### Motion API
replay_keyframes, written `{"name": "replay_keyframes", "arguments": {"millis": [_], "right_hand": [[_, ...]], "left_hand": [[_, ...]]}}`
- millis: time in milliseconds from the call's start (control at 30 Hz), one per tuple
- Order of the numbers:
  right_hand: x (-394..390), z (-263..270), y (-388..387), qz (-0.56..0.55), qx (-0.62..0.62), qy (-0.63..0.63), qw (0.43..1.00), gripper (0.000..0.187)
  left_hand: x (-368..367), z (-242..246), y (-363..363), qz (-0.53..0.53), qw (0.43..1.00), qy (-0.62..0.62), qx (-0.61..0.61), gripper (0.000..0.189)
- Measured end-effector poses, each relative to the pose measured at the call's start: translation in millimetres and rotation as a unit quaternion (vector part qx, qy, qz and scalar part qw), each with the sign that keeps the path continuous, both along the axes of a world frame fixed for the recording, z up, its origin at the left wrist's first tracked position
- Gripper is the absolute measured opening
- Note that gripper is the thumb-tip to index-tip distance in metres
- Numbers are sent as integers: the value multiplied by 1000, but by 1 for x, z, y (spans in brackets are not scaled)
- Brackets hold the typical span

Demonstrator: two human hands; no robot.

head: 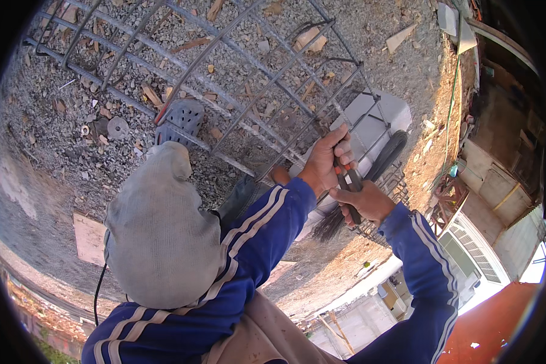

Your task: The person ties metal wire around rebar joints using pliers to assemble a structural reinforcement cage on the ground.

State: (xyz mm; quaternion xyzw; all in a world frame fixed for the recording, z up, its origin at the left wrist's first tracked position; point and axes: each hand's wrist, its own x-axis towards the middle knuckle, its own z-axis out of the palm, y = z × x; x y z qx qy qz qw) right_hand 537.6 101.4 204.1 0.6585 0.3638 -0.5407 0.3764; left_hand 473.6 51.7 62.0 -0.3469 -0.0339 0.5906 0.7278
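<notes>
My right hand (366, 202) grips the lower handles of dark-handled pliers (350, 179), which carry red marks. Around the upper part of the pliers my left hand (330, 157) is closed, its thumb pointing up the frame. The jaws are hard to make out at a rusty spot beside the bars. Both hands are at the near right side of a steel rebar cage (255, 123), made of long ribbed bars and bent stirrups. Just beyond my hands, a bundle of black tie wire (389, 152) slants under the right forearm. A pale sheet (375, 107) lies beneath it.
A grey cloth-covered form (164, 227) fills the left middle, hiding ground behind it. A perforated clog (182, 118) stands under the cage. Gravel (132, 109) holds wood scraps and a round metal disc (118, 128). A flat board (88, 239) lies left; low buildings (496, 182) stand right.
</notes>
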Motion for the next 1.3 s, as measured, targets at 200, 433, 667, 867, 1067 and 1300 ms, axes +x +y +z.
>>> {"name": "replay_keyframes", "arguments": {"millis": [200, 433, 667, 867, 1067, 1300], "right_hand": [[3, 12, -3, 337, 191, -55, 920, 37], [7, 13, -3, 613, 507, -61, 602, 48], [7, 1, 2, 492, 334, -169, 786, 28], [28, -13, 4, 447, 307, -140, 829, 27], [38, -17, 1, 421, 323, -104, 841, 27], [55, -28, -23, 333, 272, -89, 899, 33]], "left_hand": [[1, 24, 15, -55, 987, 81, -128, 26], [-4, 53, 58, -48, 927, 49, -369, 35], [-13, 51, 45, -102, 928, 60, -353, 38], [3, 45, 17, -57, 924, 194, -324, 33], [16, 21, -8, -13, 924, 285, -255, 30], [17, 19, -14, -13, 929, 314, -196, 30]]}}
